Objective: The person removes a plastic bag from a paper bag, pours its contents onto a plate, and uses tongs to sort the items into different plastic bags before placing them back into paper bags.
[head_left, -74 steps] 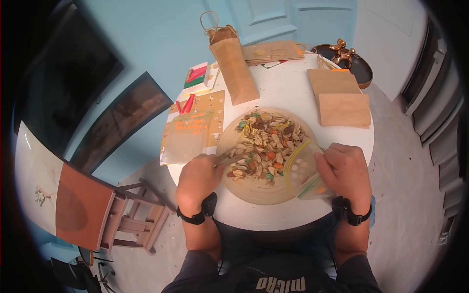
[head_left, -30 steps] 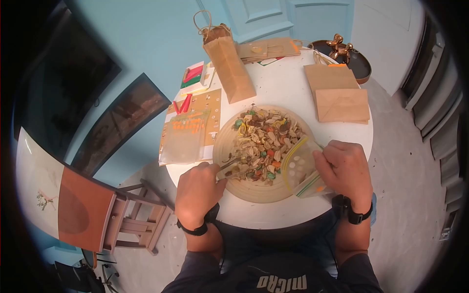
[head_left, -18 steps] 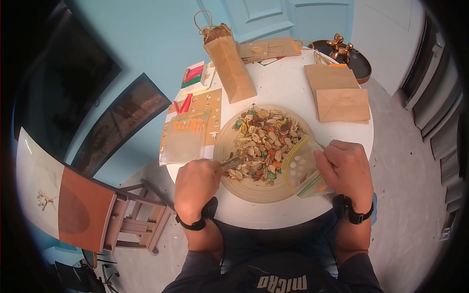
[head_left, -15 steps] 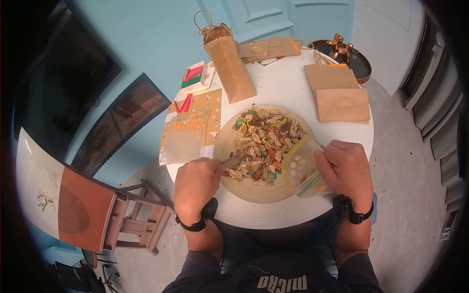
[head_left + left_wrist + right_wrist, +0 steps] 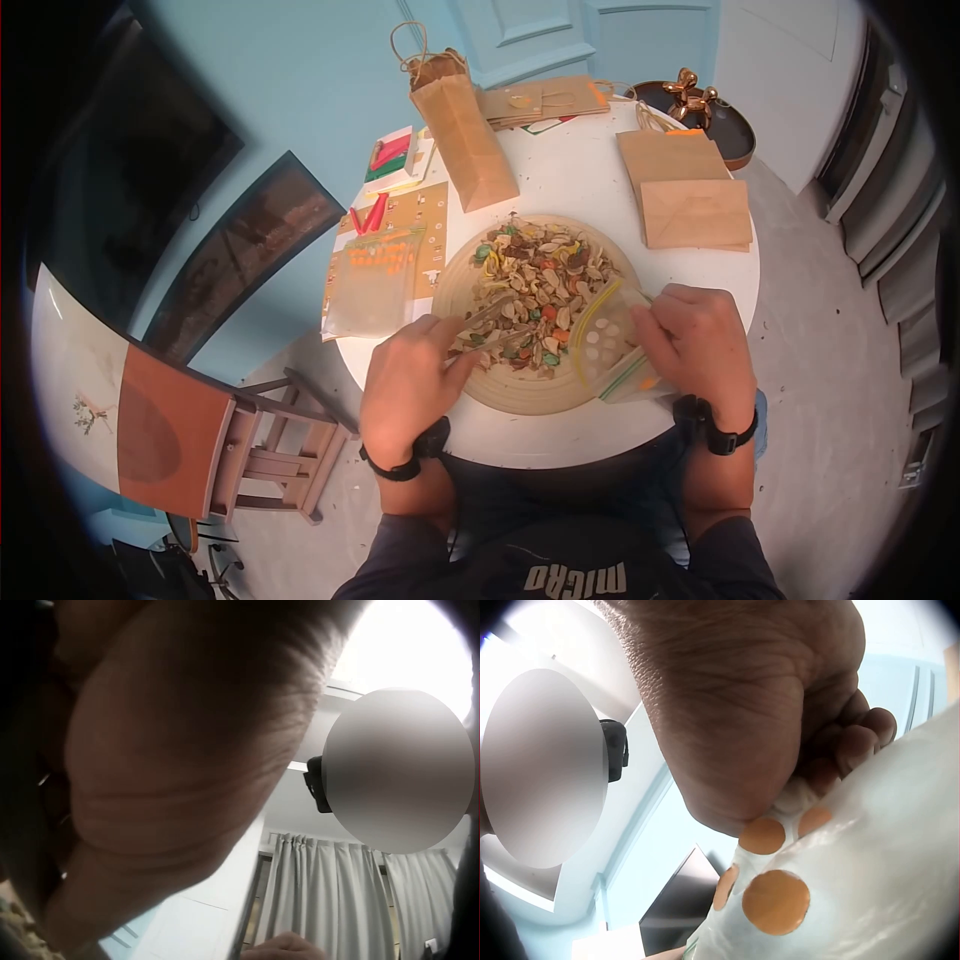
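My left hand (image 5: 408, 385) holds tongs (image 5: 490, 343) at the left side of a round tray (image 5: 535, 402). The two arms of the tongs lie spread over a heap of dried petals and leaves (image 5: 560, 280), mostly beige with green, orange and yellow bits. At the tray's right edge my right hand (image 5: 705, 345) grips a clear zip bag (image 5: 618, 350) with pale dots, its mouth toward the heap. In the right wrist view, fingers (image 5: 855, 746) curl against the bag (image 5: 870, 847), which shows orange dots. The left wrist view shows mostly palm (image 5: 172, 750); the tongs are unclear there.
Behind the tray stands a tall brown paper bag (image 5: 465, 145). Folded paper bags (image 5: 695, 212) lie at the right and more (image 5: 550, 103) at the back. Another zip bag (image 5: 370, 290) with orange dots lies at the left, near red sticks (image 5: 375, 213). A chair (image 5: 275, 450) stands lower left.
The tongs' arms were close together and have spread apart over the petals. My left hand has shifted slightly right. My right hand still holds the bag in nearly the same place.
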The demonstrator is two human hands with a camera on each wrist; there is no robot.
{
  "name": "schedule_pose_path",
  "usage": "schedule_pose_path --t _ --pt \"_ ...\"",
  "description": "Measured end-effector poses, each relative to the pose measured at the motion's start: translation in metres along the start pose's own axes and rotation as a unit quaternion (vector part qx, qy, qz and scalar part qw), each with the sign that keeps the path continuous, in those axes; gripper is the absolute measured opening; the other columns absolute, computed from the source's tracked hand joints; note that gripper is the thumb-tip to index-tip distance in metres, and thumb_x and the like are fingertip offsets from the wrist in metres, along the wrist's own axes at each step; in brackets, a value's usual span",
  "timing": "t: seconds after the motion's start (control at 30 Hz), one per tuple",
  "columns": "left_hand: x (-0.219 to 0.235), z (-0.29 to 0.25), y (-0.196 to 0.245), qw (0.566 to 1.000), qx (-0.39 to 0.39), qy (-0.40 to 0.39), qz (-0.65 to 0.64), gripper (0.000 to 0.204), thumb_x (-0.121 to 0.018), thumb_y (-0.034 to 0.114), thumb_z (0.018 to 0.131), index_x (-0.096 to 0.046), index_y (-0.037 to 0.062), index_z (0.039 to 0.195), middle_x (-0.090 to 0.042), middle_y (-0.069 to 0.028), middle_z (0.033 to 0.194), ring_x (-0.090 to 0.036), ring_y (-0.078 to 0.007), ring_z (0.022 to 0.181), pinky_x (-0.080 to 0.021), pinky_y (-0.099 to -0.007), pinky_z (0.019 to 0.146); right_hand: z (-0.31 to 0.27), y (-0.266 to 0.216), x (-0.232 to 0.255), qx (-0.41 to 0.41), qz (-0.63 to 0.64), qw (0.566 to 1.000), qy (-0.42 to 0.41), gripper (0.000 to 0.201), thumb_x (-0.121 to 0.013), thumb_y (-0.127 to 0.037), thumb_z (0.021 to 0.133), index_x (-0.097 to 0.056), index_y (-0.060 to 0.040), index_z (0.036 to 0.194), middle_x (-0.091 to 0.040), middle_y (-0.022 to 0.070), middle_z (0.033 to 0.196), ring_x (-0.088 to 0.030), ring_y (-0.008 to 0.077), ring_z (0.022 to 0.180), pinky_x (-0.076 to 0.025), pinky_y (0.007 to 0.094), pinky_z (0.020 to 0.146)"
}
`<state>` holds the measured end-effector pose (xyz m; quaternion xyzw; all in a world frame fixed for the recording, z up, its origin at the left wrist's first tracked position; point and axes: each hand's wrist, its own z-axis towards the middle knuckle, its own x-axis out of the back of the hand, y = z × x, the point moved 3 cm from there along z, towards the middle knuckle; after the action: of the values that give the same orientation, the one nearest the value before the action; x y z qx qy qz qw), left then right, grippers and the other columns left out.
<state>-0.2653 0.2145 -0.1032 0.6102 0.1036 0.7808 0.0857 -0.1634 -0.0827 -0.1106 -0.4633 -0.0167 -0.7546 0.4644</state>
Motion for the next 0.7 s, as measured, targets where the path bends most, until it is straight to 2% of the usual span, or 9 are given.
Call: schedule_pose_path --t 0.1,0.2,0.3,0.43,0.7 --pt "-0.011 0.005 -0.023 0.999 0.017 -0.041 -0.004 0.039 -0.09 0.02 0.088 -0.083 0.0019 0.121 -0.078 -0.0187 0.1 -0.077 -0.0367 0.082 -0.059 -0.047 0.076 0.0 0.0 -0.001 -0.003 0.0 1.0 -0.004 0.034 -0.079 -0.014 0.096 -0.064 -0.0018 0.068 -0.063 0.0145 0.067 -0.065 0.0386 0.061 -0.051 0.0477 0.058" --pt "-0.022 0.012 -0.024 0.998 0.025 -0.06 -0.014 0.031 -0.086 0.021 0.091 -0.082 0.0017 0.115 -0.077 -0.021 0.101 -0.076 -0.0438 0.095 -0.06 -0.0524 0.084 0.0 -0.002 -0.002 -0.002 0.0 1.0 -0.008 0.035 -0.078 -0.014 0.096 -0.064 -0.0016 0.068 -0.063 0.0146 0.066 -0.065 0.0387 0.061 -0.051 0.0478 0.058" --pt "-0.034 0.014 -0.019 0.994 0.017 -0.105 0.022 0.033 -0.087 0.024 0.089 -0.083 0.0034 0.115 -0.077 -0.0203 0.098 -0.076 -0.0422 0.091 -0.06 -0.0506 0.081 0.002 -0.004 -0.004 -0.002 0.0 1.0 -0.011 0.035 -0.079 -0.014 0.096 -0.063 -0.0016 0.067 -0.062 0.0148 0.066 -0.065 0.0387 0.061 -0.051 0.0478 0.058" --pt "-0.036 0.016 -0.017 0.996 0.036 -0.057 0.058 0.027 -0.086 0.023 0.091 -0.083 0.0036 0.109 -0.077 -0.0201 0.097 -0.077 -0.043 0.092 -0.061 -0.0517 0.083 0.003 -0.003 -0.005 0.0 0.0 1.0 -0.014 0.036 -0.079 -0.015 0.096 -0.063 -0.0014 0.067 -0.062 0.015 0.066 -0.065 0.0386 0.06 -0.051 0.0478 0.058" --pt "-0.038 0.016 -0.017 0.996 0.005 -0.044 0.074 0.02 -0.085 0.02 0.092 -0.081 0.0026 0.099 -0.078 -0.0176 0.093 -0.077 -0.0417 0.089 -0.061 -0.0515 0.081 0.002 -0.003 -0.003 -0.002 0.002 1.0 -0.01 0.036 -0.079 -0.014 0.096 -0.063 -0.0012 0.067 -0.062 0.015 0.066 -0.064 0.0385 0.06 -0.051 0.0473 0.058"
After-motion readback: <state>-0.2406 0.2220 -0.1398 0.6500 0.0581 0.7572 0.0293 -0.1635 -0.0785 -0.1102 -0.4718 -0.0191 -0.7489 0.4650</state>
